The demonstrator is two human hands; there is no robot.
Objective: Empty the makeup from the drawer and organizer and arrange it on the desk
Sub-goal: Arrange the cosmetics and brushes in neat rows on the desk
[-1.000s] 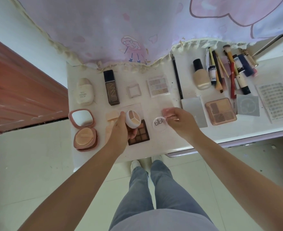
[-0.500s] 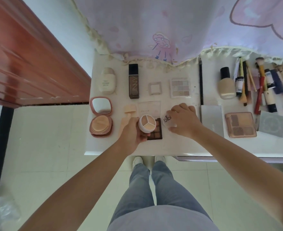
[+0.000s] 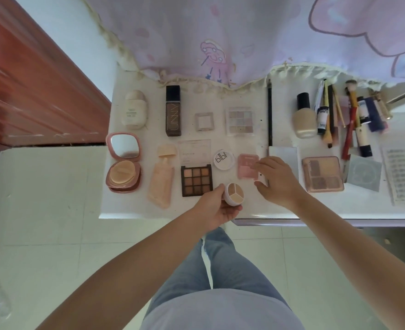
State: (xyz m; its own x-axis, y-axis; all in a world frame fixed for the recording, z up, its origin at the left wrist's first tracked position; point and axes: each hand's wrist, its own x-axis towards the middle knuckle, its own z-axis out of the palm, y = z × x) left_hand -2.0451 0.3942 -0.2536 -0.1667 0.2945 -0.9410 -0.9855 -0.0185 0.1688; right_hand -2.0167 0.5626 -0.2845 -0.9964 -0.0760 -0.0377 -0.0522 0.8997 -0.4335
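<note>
Now the left hand [image 3: 217,207] grips an open three-shade pot [image 3: 234,193] above the desk [image 3: 196,210] front edge; its white lid [image 3: 223,159] lies nearby. Right hand [image 3: 276,178], fingers loose, touches a pink compact [image 3: 247,166]. Dark bottle [image 3: 173,110] reads "UNNY".

My left hand [image 3: 217,206] sits palm-up at six o'clock, fingers curled round a small round pot. My right hand [image 3: 276,179], at three o'clock, reaches forward, fingers bent.
</note>
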